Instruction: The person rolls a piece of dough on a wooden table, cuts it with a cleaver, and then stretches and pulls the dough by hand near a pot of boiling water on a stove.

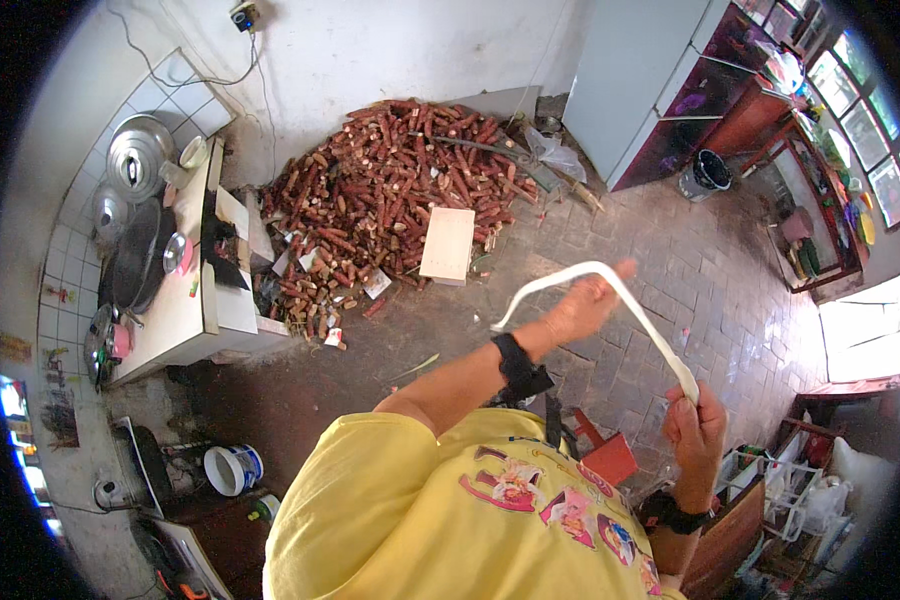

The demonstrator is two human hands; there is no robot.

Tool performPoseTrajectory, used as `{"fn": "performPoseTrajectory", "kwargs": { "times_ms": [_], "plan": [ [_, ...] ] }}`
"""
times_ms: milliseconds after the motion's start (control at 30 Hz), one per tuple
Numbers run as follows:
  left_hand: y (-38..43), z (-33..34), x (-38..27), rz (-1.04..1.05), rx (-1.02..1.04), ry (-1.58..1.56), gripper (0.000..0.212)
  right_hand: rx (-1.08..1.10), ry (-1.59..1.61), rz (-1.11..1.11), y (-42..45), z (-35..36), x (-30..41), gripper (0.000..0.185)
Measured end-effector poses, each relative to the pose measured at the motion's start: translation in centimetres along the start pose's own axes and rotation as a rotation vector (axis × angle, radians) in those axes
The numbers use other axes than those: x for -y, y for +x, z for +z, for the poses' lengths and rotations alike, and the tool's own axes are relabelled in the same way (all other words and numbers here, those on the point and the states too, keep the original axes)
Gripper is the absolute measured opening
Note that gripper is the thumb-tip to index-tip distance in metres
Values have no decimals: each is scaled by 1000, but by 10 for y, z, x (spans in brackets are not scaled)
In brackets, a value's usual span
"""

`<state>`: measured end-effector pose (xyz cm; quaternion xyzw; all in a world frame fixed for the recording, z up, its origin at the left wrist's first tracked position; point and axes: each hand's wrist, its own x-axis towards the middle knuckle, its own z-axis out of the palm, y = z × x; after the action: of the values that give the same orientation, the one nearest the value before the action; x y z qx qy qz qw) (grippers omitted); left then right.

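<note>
A long, pale, flexible strip [649,319] arches above the floor, its material not clear. My right hand [694,427] is closed around its thicker end at the lower right. Higher and further left, my left hand [586,306] is blurred by motion. The strip bends across the fingers of that hand, and its thin far end hangs to the left; whether the fingers grip it cannot be told. Both wrists wear dark bands.
Cut reddish-brown roots, apparently cassava, form a large pile [390,187] by the wall. A pale board [448,244] lies at its edge. A counter [180,289] with pans stands left; a red stool [609,459] is near my body. A dark-lined bucket [705,176] stands beyond.
</note>
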<state>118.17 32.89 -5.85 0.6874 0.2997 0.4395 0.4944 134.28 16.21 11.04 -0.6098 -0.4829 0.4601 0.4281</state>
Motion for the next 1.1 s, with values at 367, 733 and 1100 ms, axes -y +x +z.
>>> {"fn": "performPoseTrajectory", "kwargs": {
  "times_ms": [367,733,1100],
  "plan": [
    [107,-13,116,-655,-525,-1128,43,-151,42,147,75,-108,9,22],
    [267,41,143,-579,-354,-1574,47,-138,-289,386,201,-181,-18,22],
    [351,25,198,-504,284,-1422,46,260,-838,408,401,-236,-61,12]
  ]
}}
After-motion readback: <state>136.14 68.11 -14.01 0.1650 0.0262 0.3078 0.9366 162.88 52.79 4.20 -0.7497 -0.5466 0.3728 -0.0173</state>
